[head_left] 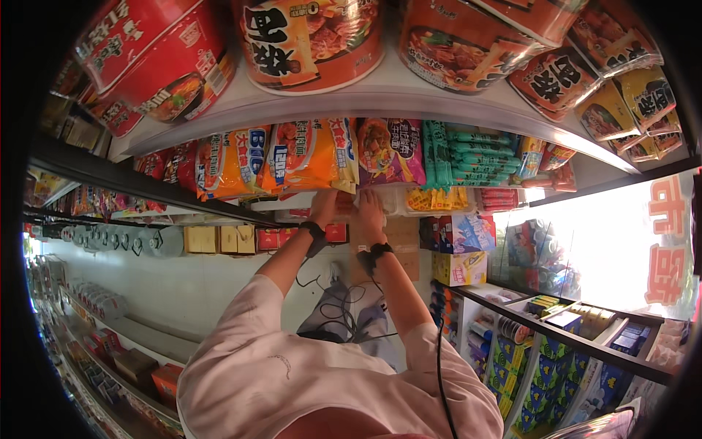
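Both my hands reach to the shelf front below the bagged noodles. My left hand (324, 208) is at the lower edge of the orange noodle packs (303, 157), its fingertips mostly hidden. Close to its right, my right hand (370, 212) has its fingers stretched forward, just under a purple noodle pack (390, 152). Small reddish-brown items (344, 205) show between the hands; their kind is unclear. A clear plastic tray (393, 201) sits beside my right hand. Whether either hand grips anything does not show. Dark bands with cables circle both wrists.
Instant noodle tubs (311, 44) crowd the shelf above, whose front edge (365, 110) overhangs my hands. Right of them lie green packets (479, 157) and yellow sachets (437, 198). Cardboard (406, 249) stands below. A black cable (439, 351) hangs beside my right arm.
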{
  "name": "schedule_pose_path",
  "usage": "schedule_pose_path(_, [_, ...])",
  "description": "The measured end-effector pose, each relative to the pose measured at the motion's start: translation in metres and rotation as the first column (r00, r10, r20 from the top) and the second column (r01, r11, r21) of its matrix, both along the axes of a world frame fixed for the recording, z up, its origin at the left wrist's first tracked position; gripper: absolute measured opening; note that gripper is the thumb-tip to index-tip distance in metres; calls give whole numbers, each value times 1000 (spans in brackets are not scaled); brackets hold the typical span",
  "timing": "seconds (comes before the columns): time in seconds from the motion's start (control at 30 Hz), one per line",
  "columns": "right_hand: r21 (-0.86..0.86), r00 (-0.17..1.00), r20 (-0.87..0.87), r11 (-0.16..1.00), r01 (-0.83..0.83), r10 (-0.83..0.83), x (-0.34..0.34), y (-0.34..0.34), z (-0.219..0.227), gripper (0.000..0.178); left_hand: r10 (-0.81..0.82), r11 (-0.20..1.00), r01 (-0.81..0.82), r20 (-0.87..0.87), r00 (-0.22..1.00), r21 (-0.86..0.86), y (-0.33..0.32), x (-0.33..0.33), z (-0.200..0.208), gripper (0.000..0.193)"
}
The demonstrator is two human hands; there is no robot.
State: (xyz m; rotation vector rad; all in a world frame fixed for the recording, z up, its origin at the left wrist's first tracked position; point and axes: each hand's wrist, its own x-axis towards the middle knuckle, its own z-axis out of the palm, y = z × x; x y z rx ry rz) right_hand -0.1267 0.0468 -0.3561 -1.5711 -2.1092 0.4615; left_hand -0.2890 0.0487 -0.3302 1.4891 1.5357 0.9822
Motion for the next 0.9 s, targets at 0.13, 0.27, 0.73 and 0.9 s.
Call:
schedule_pose_path(0.13, [-142, 913, -366, 980, 138, -182, 23, 3, 12, 38, -104, 981, 13, 461, 881, 195, 2, -2, 7, 28])
schedule_pose_path(0.27, [-696, 465, -596, 710, 107, -654, 75, -33, 68, 33, -218, 975, 219, -361, 907, -37, -34, 3, 71, 22])
schedule_pose_path(0.73, [-248, -626, -658, 906, -343, -417, 174, -137, 283, 21, -699, 700, 714, 181, 691, -22, -139, 157, 255, 33])
schedule_pose_path(0.9, [175, -787, -595, 930, -322, -161, 239, -179, 340, 16, -240, 244, 946, 932, 273, -214, -160, 207, 317, 30])
